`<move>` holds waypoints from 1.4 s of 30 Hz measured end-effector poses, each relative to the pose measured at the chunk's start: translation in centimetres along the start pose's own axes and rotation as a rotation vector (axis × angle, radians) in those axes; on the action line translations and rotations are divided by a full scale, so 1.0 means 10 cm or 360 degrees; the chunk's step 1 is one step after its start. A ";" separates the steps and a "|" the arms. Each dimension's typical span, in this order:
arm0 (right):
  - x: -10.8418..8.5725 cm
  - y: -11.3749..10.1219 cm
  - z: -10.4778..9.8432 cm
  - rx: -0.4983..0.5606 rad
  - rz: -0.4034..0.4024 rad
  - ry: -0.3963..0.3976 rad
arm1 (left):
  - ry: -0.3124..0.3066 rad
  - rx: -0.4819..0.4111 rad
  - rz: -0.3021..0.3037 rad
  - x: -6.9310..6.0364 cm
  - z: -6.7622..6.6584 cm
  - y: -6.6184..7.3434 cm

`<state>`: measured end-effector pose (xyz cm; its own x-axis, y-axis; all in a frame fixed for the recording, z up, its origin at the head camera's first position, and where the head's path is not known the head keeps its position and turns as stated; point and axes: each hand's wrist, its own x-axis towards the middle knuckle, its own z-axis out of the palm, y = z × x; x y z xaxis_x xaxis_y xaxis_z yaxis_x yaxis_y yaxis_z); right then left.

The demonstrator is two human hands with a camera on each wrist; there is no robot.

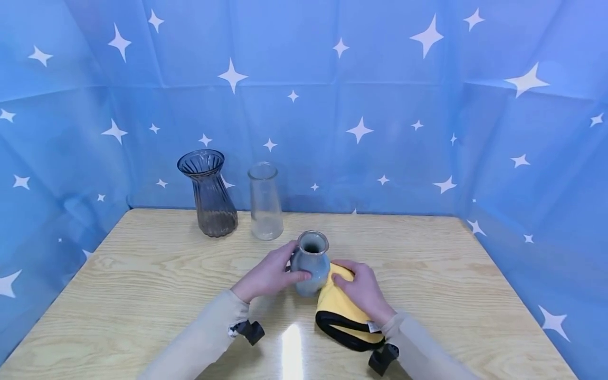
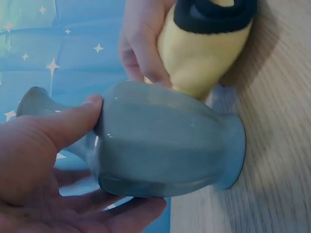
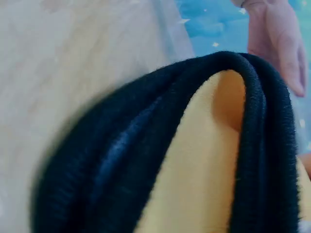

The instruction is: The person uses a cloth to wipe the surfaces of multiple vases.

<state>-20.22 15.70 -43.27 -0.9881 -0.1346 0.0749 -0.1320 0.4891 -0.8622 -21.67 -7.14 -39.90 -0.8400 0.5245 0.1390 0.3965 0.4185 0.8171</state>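
Observation:
My left hand [image 1: 272,272] grips a blue-grey glazed vase [image 1: 317,268] from its left side, thumb across the front. In the left wrist view the vase [image 2: 155,138] shows a narrow neck, a faceted round body and a foot close to the tabletop; whether the foot touches is hard to tell. My right hand [image 1: 364,290] holds a folded yellow cloth [image 1: 339,303] with black edging against the vase's right side. The right wrist view is mostly filled by the cloth [image 3: 194,179], which hides the right fingers and most of the vase.
Behind and to the left stand a dark ribbed glass vase [image 1: 214,203] with a flared rim and a clear glass vase [image 1: 266,208]. Everything is on a light wooden table [image 1: 142,274]. A blue curtain [image 1: 304,121] with white stars encloses the back and sides.

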 end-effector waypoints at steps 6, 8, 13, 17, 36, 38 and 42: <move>-0.04 -0.13 -0.13 -0.0101 -0.0148 -0.0026 | -0.0013 -0.0131 -0.0033 0.01 -0.02 -0.01; -0.04 -0.16 -0.16 -0.0193 -0.0256 0.0001 | -0.0010 -0.0145 -0.0033 0.01 -0.01 -0.01; -0.03 -0.24 -0.17 -0.0438 -0.0560 0.0167 | -0.0006 -0.0155 -0.0017 0.01 0.00 0.00; -0.02 -0.32 -0.14 -0.0577 -0.0728 0.0245 | -0.0008 -0.0163 -0.0008 0.01 -0.01 0.01; 0.06 -0.48 -0.33 0.0625 -0.0021 0.0050 | -0.0096 0.0006 -0.0038 0.01 -0.04 0.04; 0.07 -0.48 -0.34 0.0528 -0.0117 0.0052 | -0.0094 0.0033 -0.0065 -0.01 -0.02 0.04; 0.09 -0.49 -0.33 0.0358 -0.0273 0.0001 | -0.0060 -0.0076 -0.0126 -0.03 0.01 0.03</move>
<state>-20.68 16.01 -37.34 -0.9528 -0.1986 0.2295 -0.2764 0.2554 -0.9265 -21.28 -7.11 -39.71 -0.8530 0.5192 0.0525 0.3106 0.4243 0.8506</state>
